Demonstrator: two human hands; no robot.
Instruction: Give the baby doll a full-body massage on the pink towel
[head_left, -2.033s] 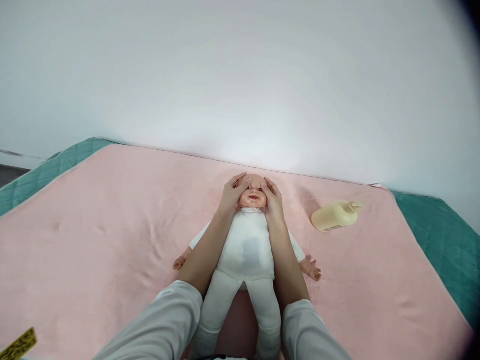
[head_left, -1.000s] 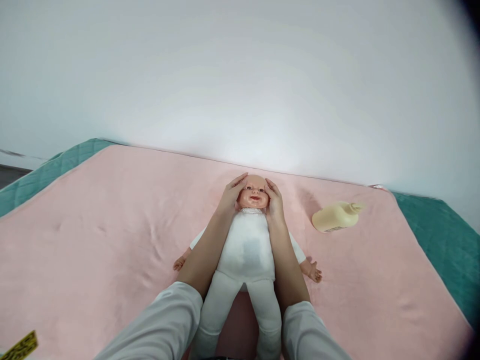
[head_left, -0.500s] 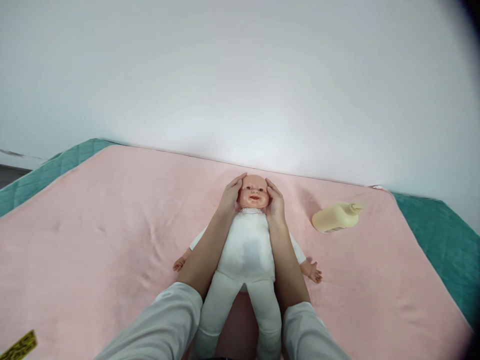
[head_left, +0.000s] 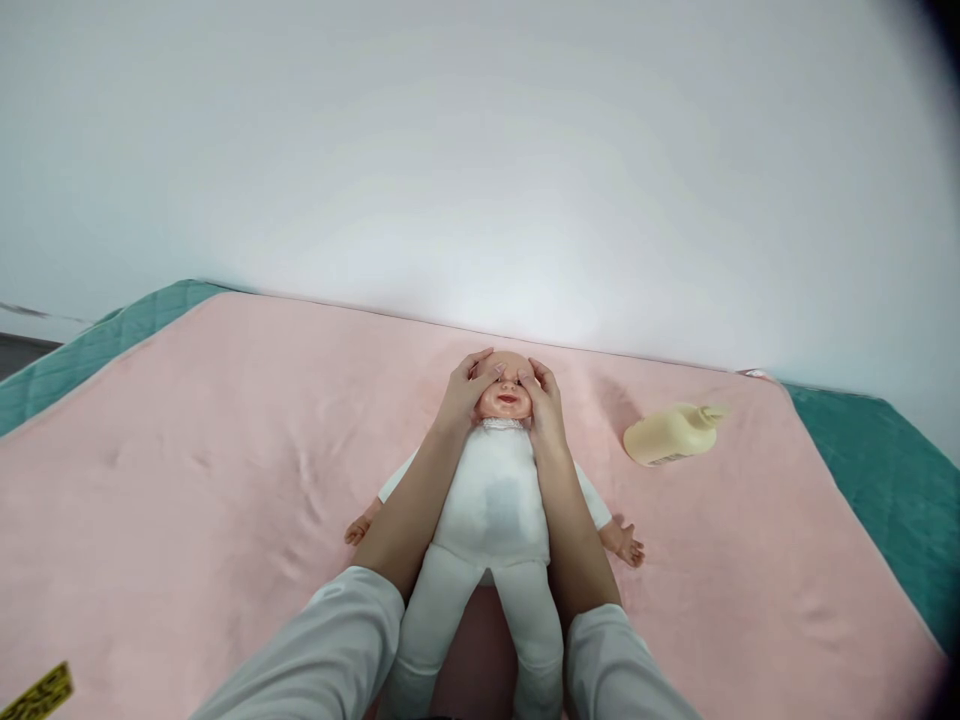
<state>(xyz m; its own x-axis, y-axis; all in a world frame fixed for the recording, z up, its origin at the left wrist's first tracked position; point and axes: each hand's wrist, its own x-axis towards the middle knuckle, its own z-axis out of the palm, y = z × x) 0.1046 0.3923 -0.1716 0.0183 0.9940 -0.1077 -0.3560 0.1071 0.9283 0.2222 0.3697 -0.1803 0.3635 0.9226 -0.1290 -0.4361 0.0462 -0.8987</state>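
A baby doll [head_left: 491, 500] with a white cloth body lies on its back, face up, its arms spread to the sides. My left hand [head_left: 465, 392] cups the left side of its head, the thumb resting over the brow by the eye. On the other side my right hand [head_left: 544, 396] holds the head in the same way, its thumb near the other eye. Both thumbs partly cover the doll's eyes, while its nose and mouth stay visible. The fingertips reach around the sides of the head and are partly hidden.
A pink blanket [head_left: 187, 450] lies under the doll, over a green quilted cover [head_left: 877, 470]. To the right, a pale yellow pump bottle [head_left: 670, 435] lies on its side. A white wall [head_left: 480, 160] stands behind. A yellow patterned strip [head_left: 41, 692] shows at lower left.
Both thumbs have moved inward from the sides of the doll's head onto its face beside the eyes. The doll's head has shifted very slightly left.
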